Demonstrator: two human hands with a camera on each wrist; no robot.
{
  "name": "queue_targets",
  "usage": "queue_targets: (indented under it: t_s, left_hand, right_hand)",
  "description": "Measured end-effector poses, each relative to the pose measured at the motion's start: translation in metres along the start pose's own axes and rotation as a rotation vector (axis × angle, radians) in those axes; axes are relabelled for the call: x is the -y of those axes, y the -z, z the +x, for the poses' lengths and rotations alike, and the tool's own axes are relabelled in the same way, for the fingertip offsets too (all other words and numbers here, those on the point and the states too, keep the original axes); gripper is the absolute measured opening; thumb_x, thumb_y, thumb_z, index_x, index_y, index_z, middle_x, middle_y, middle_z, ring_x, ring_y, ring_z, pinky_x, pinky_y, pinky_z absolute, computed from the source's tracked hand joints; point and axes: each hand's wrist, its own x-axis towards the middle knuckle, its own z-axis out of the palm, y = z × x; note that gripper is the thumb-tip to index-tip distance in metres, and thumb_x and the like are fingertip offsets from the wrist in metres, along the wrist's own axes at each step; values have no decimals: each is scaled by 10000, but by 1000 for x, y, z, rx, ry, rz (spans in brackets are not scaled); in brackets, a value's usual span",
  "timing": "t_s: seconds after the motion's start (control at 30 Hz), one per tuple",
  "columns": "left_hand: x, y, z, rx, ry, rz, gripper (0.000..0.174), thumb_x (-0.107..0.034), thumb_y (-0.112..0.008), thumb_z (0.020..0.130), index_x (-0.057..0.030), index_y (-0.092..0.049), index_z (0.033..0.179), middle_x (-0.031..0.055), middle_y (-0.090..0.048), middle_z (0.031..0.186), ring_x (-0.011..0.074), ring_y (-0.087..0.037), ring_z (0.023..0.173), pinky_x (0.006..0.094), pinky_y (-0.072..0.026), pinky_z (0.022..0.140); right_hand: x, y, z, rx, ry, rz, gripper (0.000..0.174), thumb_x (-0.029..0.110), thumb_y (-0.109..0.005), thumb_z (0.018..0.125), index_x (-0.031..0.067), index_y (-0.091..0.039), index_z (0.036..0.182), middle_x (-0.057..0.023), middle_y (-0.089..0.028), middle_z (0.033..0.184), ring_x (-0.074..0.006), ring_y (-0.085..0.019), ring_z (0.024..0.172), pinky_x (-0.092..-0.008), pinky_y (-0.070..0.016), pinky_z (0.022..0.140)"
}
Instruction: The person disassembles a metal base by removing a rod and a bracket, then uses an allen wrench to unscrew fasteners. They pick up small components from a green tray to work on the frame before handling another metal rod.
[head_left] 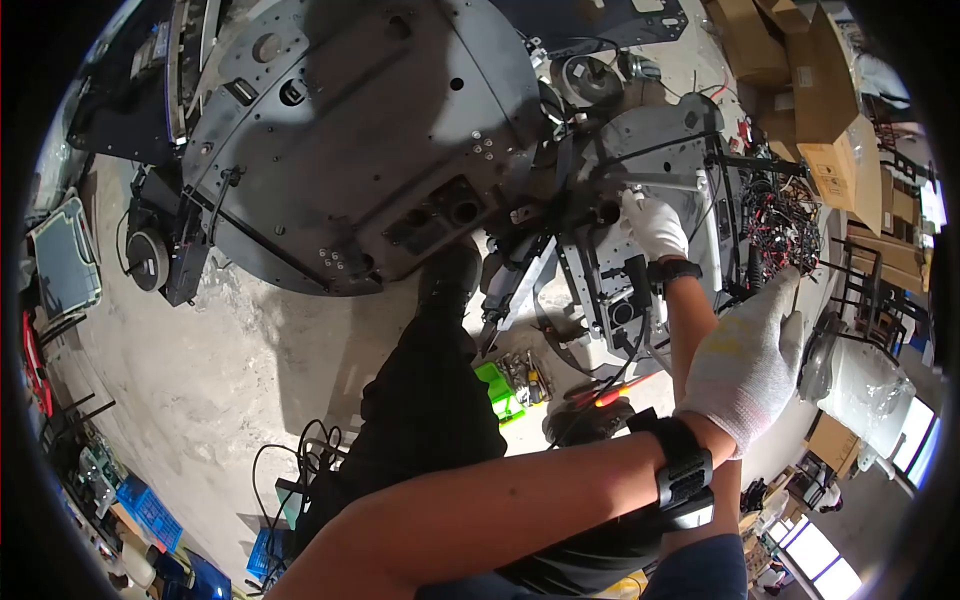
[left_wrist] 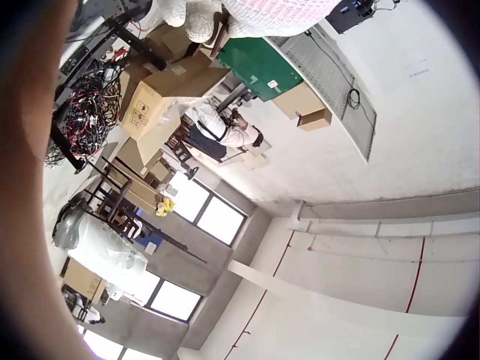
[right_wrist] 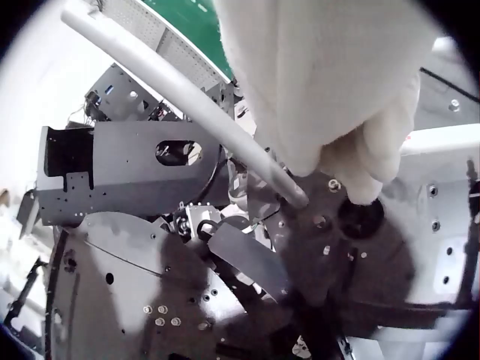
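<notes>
The left hand, in a white glove, is stretched out at right in the head view, beside a heap of tangled cables; its fingers look extended, and nothing shows in them. At the top of the left wrist view that hand is partly cut off. The gloved right hand is over a dark metal plate, near a pale tube. In the right wrist view the right hand has its fingertips bunched beside a round hole and small bolts; whether they pinch anything is hidden.
A large round dark plate fills the upper left. Cardboard boxes stand at the upper right. On the floor are a green tray with small parts and red-handled tools. Another person is in the background.
</notes>
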Motion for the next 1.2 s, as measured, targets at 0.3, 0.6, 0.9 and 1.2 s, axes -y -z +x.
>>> queue_targets:
  t_s: [0.3,0.6,0.9,1.2]
  left_hand:
    - [4,-9,-7,54,13,67,354,-175,-504,845,-21,-493,1163,204,-599,994,337,-582,908,389,-455,808]
    - [2,-7,-1,28,6,35,336,-168,-494,850,-42,-501,1160,203,-592,1014,332,-573,933,390,-445,828]
    - [2,-2,4,-51,-22,-64,329,-163,-496,846,-27,-503,1145,193,-596,1014,324,-580,923,384,-459,801]
    - [-3,6,8,-98,-37,-27,323,-166,-491,851,-50,-503,1153,178,-610,988,317,-601,874,379,-476,766]
  right_hand:
    - [3,-18,-4,-30,-42,-95,474,477,-510,813,21,-641,818,-150,-641,741,-307,-624,739,-380,-471,696]
    - [28,-26,26,127,111,-466,424,453,-550,762,62,-672,871,-174,-633,897,-331,-594,890,-401,-463,804]
    - [47,-20,29,276,185,-635,347,334,-546,781,31,-652,913,-200,-619,959,-352,-586,927,-422,-465,822]
    - [11,-27,38,258,276,-541,330,352,-514,815,57,-658,841,-149,-637,913,-343,-592,886,-420,-469,774]
